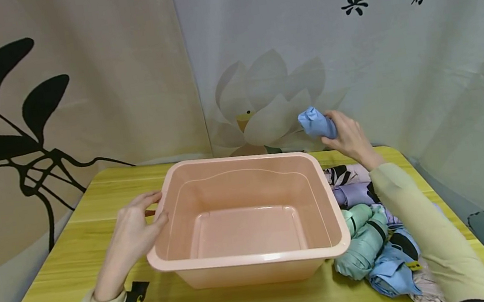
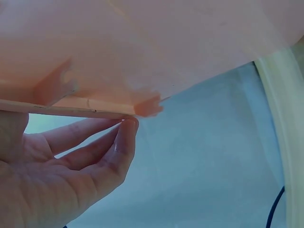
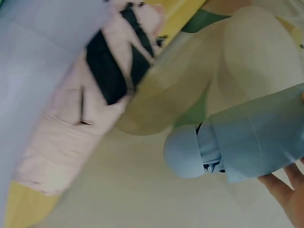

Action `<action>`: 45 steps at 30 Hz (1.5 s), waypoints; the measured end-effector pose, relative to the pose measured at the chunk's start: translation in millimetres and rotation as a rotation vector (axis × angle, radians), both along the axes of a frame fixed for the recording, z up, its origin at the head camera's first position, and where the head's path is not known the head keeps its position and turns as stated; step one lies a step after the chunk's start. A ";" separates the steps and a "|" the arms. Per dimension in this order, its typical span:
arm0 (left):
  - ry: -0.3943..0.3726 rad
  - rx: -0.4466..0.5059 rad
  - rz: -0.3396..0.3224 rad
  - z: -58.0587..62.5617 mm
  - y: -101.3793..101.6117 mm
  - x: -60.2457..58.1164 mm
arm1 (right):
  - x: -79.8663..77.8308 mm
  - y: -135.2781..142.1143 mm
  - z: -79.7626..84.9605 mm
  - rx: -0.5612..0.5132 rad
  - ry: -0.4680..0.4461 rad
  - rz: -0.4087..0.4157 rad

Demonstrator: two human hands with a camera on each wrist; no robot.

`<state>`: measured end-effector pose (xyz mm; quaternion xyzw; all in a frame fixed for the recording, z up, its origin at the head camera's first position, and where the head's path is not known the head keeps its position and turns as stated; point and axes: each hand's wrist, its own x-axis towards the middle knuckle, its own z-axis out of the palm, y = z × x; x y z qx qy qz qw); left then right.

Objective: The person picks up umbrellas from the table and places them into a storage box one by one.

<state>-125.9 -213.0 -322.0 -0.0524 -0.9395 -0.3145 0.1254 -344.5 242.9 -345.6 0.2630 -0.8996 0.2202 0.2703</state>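
A pink plastic basin [image 1: 249, 259] with a wide rolled rim stands in the middle of the table, nothing inside it. My left hand [image 1: 135, 231] holds its left rim; in the left wrist view the fingers [image 2: 126, 142] meet the rim's edge from outside. Up beyond the basin's far right corner, my right hand [image 1: 350, 134] grips a rolled light-blue folding umbrella [image 1: 317, 123] above the table. The right wrist view shows that umbrella's rounded end [image 3: 183, 152] pointing away from the hand. Below the right forearm lie more rolled umbrellas, green [image 1: 362, 247] and blue [image 1: 390, 269].
A purple umbrella [image 1: 351, 195] and a pale pink one with black patches [image 1: 352, 173] lie at the back of the pile, close against the basin's right side. The yellow wood-grain table [image 1: 59, 297] ends at a printed curtain [image 1: 136, 83] behind.
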 end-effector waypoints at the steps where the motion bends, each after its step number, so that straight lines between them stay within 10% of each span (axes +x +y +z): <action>1: 0.002 0.001 -0.001 -0.1 -0.1 -0.1 | 2.3 -2.0 3.8 0.003 0.011 0.008; 21: 0.009 0.015 -0.005 -1.9 -0.4 1.1 | 61.7 -57.2 73.7 0.279 0.407 0.150; 45: 0.048 0.029 -0.008 -5.1 -2.3 0.8 | 118.0 -143.5 96.1 0.485 0.794 0.306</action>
